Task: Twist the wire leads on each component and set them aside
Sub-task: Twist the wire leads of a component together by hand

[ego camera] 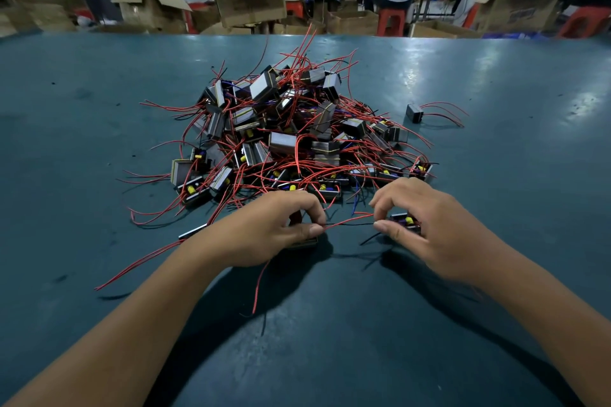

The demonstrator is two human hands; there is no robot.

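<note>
Fingertips of the left hand [264, 228] pinch the free ends of a red and a black lead [347, 221], while the right hand [426, 225] curls round the small component [406, 221] those leads run from, its thumb and forefinger nipping the wires near the body. The leads stretch taut between the two hands, just in front of the pile of components [291, 129]. Risk lies in the thin wires slipping from the pinch, or in loose red leads from the pile snagging the pair being twisted. One component [414, 112] lies apart on the right. Underneath is a dark green table [99, 102], glossy in patches; beyond it stand cardboard boxes [248, 0], red stools and seated workers.
</note>
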